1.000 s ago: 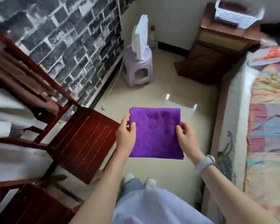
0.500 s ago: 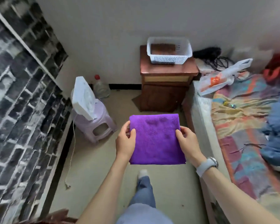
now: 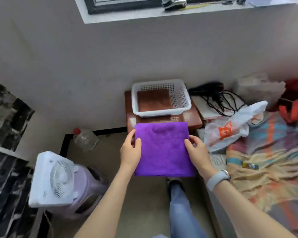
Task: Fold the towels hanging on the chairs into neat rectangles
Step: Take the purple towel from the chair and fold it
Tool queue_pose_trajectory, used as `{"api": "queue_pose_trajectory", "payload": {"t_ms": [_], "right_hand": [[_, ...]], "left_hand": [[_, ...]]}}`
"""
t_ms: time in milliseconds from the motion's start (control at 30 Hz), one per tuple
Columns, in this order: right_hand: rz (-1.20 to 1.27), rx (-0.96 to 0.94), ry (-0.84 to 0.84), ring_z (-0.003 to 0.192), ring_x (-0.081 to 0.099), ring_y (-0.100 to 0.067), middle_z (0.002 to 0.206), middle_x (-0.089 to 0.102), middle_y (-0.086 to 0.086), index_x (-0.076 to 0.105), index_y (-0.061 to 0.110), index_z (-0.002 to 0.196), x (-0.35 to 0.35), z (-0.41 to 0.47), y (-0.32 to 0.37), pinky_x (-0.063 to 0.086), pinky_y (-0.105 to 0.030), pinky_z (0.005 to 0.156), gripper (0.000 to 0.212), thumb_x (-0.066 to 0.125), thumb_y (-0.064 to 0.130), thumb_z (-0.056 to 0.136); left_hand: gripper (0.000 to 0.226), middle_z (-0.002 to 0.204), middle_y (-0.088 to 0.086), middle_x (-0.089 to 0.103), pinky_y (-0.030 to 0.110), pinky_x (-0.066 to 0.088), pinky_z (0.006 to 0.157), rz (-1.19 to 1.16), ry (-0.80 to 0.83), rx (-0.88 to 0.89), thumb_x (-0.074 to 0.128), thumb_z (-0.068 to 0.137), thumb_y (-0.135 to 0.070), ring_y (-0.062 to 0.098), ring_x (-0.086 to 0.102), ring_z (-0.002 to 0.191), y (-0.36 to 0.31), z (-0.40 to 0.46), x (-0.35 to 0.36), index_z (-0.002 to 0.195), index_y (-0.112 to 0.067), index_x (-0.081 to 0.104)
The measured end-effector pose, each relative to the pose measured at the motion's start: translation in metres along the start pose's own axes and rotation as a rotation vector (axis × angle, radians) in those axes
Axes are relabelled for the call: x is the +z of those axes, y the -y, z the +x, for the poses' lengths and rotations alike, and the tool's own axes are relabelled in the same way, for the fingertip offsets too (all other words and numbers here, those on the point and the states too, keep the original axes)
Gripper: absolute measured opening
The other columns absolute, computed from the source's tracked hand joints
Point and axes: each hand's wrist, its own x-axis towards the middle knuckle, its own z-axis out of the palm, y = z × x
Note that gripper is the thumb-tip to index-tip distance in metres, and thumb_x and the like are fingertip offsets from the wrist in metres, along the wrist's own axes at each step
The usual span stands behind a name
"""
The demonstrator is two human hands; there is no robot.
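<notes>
Two hands carry a folded purple towel toward the basket

Both hands hold one purple towel [image 3: 163, 150], already folded to a neat, nearly square rectangle, flat and level in the air over the floor. Left hand [image 3: 130, 152] pinches the left edge, thumb on top and fingers under; right hand [image 3: 198, 152] grips the right edge the same way. Holding opposite edges likely keeps the layers from sliding or sagging open.

Towel's slightly longer axis runs away from the person, far edge pointing at the wooden nightstand [image 3: 193, 118] and just short of it in this view. Fold side cannot be told for certain.

White plastic basket [image 3: 184, 100] sits on the nightstand, a folded brown towel [image 3: 153, 99] lying flat inside. Judgement: the purple one is meant to go on top of it, so the flat carry suits a straight set-down.

Nearby: white fan [image 3: 53, 177] on a lilac stool [image 3: 88, 189], plastic bag [image 3: 230, 129] on the bed.
</notes>
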Motion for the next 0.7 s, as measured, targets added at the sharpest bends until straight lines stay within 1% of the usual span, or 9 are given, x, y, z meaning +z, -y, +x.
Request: {"api": "queue_pose_trajectory", "payload": {"t_ms": [133,200,300,367,400,467,500,600,700], "right_hand": [[0.008,-0.019,0.045,0.084,0.054,-0.016,0.098,0.062,-0.008,0.058,0.009,0.114,0.015,0.118,0.022,0.044,-0.032,0.083,0.026,0.050,0.015,0.090],[-0.003,-0.011,0.071,0.090,0.054,-0.016,0.103,0.061,-0.007,0.056,0.007,0.119,0.022,0.167,0.033,0.044,-0.032,0.087,0.030,0.049,0.015,0.091],[-0.014,0.000,0.121,0.093,0.050,-0.013,0.103,0.056,-0.002,0.053,0.008,0.123,0.036,0.233,0.046,0.040,-0.026,0.084,0.032,0.048,0.015,0.092],[-0.013,0.007,0.155,0.097,0.050,-0.011,0.109,0.056,-0.002,0.051,0.008,0.125,0.049,0.267,0.050,0.041,-0.024,0.085,0.033,0.046,0.015,0.093],[-0.011,0.008,0.177,0.096,0.050,-0.009,0.110,0.055,-0.001,0.050,0.008,0.126,0.056,0.281,0.050,0.041,-0.019,0.083,0.033,0.044,0.015,0.094],[0.011,0.029,0.228,0.088,0.050,-0.002,0.108,0.052,0.003,0.049,0.011,0.125,0.070,0.306,0.047,0.042,-0.006,0.069,0.031,0.042,0.016,0.095],[0.029,0.052,0.255,0.087,0.050,0.000,0.108,0.052,0.004,0.049,0.013,0.126,0.077,0.316,0.044,0.043,-0.006,0.067,0.031,0.041,0.017,0.096],[0.031,0.102,0.286,0.095,0.054,-0.006,0.112,0.053,0.004,0.047,0.016,0.129,0.096,0.344,0.031,0.047,-0.018,0.077,0.034,0.040,0.021,0.097],[0.038,0.152,0.305,0.083,0.053,0.002,0.099,0.053,0.008,0.046,0.013,0.130,0.110,0.360,0.018,0.045,-0.007,0.062,0.034,0.039,0.017,0.097]], "left_hand": [[0.042,0.136,0.003,0.051,0.039,0.037,0.107,0.004,-0.052,-0.029,0.042,0.095,-0.016,0.020,0.048,0.123,-0.029,0.099,0.046,0.136,-0.019,0.041],[0.042,0.137,0.004,0.049,0.041,0.037,0.107,0.015,-0.076,-0.084,0.039,0.095,-0.016,0.021,0.048,0.123,-0.041,0.142,0.065,0.137,-0.021,0.040],[0.042,0.139,0.004,0.047,0.043,0.038,0.106,0.032,-0.100,-0.150,0.037,0.096,-0.017,0.020,0.047,0.123,-0.051,0.201,0.087,0.138,-0.025,0.038],[0.042,0.140,0.004,0.046,0.042,0.036,0.108,0.042,-0.128,-0.179,0.037,0.097,-0.016,0.021,0.045,0.125,-0.051,0.235,0.097,0.138,-0.023,0.039],[0.042,0.139,0.006,0.047,0.042,0.036,0.107,0.044,-0.139,-0.190,0.037,0.096,-0.015,0.022,0.046,0.124,-0.048,0.250,0.100,0.138,-0.022,0.039],[0.041,0.137,0.006,0.049,0.042,0.038,0.106,0.046,-0.152,-0.213,0.037,0.097,-0.015,0.023,0.048,0.123,-0.040,0.275,0.107,0.137,-0.021,0.039],[0.041,0.137,0.005,0.049,0.041,0.039,0.106,0.042,-0.157,-0.220,0.036,0.097,-0.015,0.022,0.048,0.123,-0.035,0.286,0.110,0.138,-0.021,0.039],[0.041,0.138,0.005,0.048,0.034,0.039,0.106,0.075,-0.171,-0.238,0.036,0.098,-0.015,0.021,0.046,0.125,-0.021,0.311,0.121,0.138,-0.018,0.038],[0.041,0.135,0.007,0.051,0.021,0.037,0.097,0.157,-0.168,-0.222,0.037,0.097,-0.012,0.022,0.048,0.124,-0.013,0.323,0.128,0.138,-0.015,0.038]]}}
